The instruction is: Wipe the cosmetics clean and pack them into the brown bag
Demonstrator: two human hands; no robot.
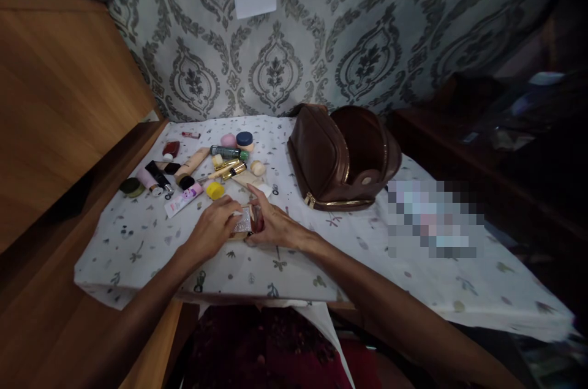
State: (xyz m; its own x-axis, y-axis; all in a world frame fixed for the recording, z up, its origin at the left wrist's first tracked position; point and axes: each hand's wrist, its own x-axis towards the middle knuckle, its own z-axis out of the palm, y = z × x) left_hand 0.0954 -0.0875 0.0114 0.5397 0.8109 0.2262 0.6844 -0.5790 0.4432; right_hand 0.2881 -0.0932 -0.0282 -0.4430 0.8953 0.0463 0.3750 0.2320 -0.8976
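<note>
Both my hands meet over the middle of the table with a small glittery silver case (242, 220) between them. My left hand (212, 228) curls its fingers over the case's left side. My right hand (272, 225) pinches its right end. Just beyond my fingers lie a yellow cap (214, 190), a white-and-pink tube (183, 200) and gold lipstick tubes (231, 168).
A brown zipped cosmetics bag (342, 157) lies open on its side to the right. Several small jars, tubes and bottles are scattered at the far left of the floral tablecloth (138, 242). A wooden cabinet (59, 101) borders the left, patterned wallpaper behind.
</note>
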